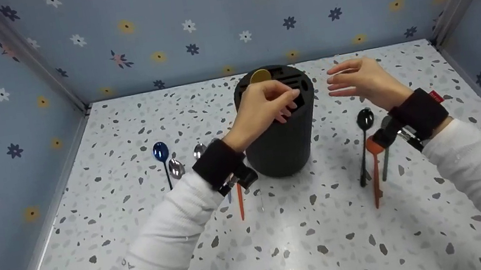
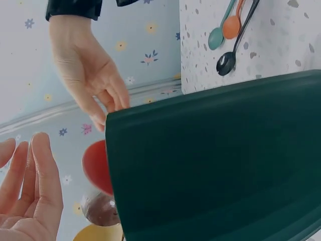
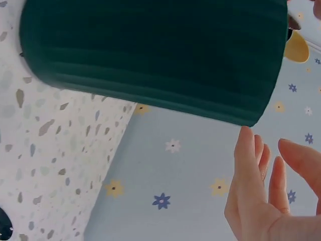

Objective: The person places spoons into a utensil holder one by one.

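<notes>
A dark ribbed cylindrical holder stands mid-table, with a yellow spoon bowl poking out of its slotted top. My left hand hovers over that top, its fingers bent down toward the slots and holding nothing. In the left wrist view its fingers lie loose beside the holder, near red, brownish and yellow spoon bowls. My right hand floats just right of the holder with straight fingers and holds nothing. The right wrist view shows its fingers below the holder.
Left of the holder lie a blue spoon, two silver spoons and an orange handle. On the right lie a black spoon, an orange spoon and a teal one. Flowered walls enclose the speckled table.
</notes>
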`<state>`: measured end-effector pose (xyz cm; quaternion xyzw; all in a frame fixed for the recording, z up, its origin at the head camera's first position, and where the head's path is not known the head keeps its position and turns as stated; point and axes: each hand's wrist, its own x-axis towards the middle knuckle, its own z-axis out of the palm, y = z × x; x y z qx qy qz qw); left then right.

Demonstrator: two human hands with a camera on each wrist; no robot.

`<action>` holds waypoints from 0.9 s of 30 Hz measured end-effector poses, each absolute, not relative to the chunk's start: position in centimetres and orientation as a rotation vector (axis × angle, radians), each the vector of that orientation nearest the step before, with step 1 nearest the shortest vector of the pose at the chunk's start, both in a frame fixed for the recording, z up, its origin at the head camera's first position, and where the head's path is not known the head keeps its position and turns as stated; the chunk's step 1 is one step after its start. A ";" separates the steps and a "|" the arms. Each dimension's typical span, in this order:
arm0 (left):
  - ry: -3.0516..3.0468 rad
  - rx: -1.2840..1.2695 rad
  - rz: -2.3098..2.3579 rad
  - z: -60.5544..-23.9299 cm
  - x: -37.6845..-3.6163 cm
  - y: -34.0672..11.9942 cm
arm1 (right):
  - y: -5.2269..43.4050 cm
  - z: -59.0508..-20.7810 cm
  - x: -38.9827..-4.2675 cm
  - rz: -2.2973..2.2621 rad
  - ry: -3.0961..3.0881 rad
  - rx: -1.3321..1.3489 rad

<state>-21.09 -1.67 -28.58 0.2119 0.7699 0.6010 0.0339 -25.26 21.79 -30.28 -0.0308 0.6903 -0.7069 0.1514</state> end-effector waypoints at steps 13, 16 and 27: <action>2.291 0.820 1.813 -31.3 -18.7 -1.7 | 25.3 -34.9 -25.3 -1.962 1.979 0.039; 2.272 0.804 1.815 -32.1 -18.4 -1.9 | 25.8 -36.4 -25.3 -1.905 1.994 0.040; 2.172 0.704 1.817 -36.0 -17.5 -1.9 | 27.6 -40.5 -25.5 -1.803 2.099 0.184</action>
